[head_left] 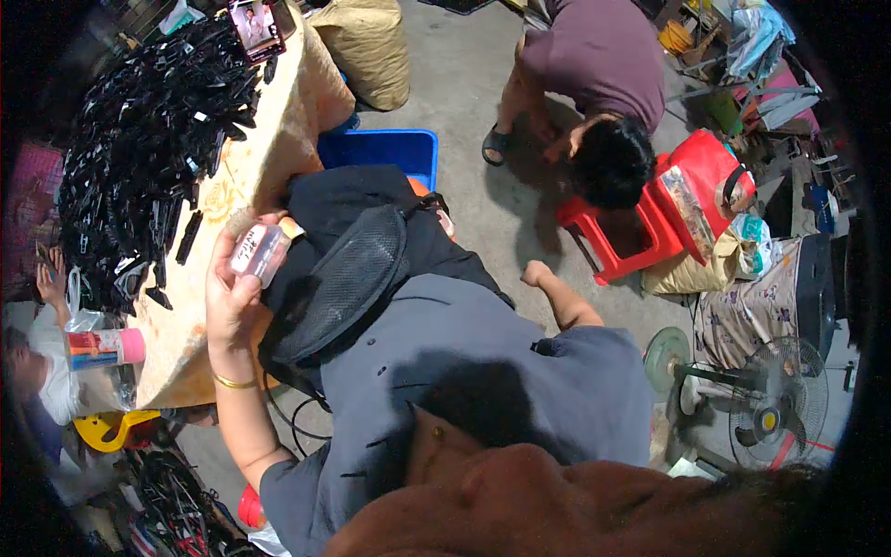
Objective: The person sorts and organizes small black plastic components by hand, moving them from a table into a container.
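My left hand [232,292] is closed around a small clear plastic box [260,252] with handwriting on a white label. It is raised beside the edge of the cloth-covered table [227,190]. A heap of thin black plastic pieces [153,121] covers much of that table, a few lying loose toward its edge. Across my lap lies a black bag-like item with a mesh panel [348,283]. My right hand [535,272] is held out over the floor, apart from everything, with its fingers curled in and nothing showing in them.
A phone [256,30] stands at the table's far end. Behind my lap is a blue bin [385,153]. Another person [603,102] bends down by a red plastic stool [622,237]. To the right is a standing fan [775,408]. Someone else's hand [51,278] shows at far left.
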The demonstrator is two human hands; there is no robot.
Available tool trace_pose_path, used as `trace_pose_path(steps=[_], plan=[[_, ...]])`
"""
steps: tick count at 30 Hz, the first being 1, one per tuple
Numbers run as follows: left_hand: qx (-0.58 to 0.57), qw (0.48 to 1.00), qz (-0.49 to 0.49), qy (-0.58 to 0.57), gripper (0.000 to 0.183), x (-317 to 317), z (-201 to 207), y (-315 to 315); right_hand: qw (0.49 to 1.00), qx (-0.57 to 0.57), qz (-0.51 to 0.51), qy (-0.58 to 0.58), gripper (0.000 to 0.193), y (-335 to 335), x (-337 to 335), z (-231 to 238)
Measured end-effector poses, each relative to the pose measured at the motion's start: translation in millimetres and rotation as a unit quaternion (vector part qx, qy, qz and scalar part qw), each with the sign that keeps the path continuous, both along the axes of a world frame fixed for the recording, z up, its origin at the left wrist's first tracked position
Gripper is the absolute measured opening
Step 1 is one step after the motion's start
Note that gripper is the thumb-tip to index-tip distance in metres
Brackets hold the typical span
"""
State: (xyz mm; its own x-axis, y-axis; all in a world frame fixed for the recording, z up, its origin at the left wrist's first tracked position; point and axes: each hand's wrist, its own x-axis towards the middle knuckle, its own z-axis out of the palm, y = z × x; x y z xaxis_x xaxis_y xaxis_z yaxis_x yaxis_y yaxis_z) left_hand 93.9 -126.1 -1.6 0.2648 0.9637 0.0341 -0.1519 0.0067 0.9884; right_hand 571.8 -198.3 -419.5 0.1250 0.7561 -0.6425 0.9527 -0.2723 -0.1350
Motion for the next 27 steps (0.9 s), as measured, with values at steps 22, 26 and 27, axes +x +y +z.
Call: trace_pose_path(steps=[22,26,27], plan=[[-0.057,0.98,-0.077,-0.173,0.075,-17.6,-24.5,-6.0,0.485,0.554,0.431,0.522,0.04,120.7,-309.7,396.0],[-0.044,0.977,-0.073,-0.197,0.079,-24.9,-26.9,-9.4,0.485,0.56,0.467,0.483,0.038,126.3,-320.0,397.3],[-0.013,0.982,-0.08,-0.168,0.081,-24.8,-26.7,-10.2,0.477,0.567,0.464,0.486,0.038,128.3,-321.5,395.3]])
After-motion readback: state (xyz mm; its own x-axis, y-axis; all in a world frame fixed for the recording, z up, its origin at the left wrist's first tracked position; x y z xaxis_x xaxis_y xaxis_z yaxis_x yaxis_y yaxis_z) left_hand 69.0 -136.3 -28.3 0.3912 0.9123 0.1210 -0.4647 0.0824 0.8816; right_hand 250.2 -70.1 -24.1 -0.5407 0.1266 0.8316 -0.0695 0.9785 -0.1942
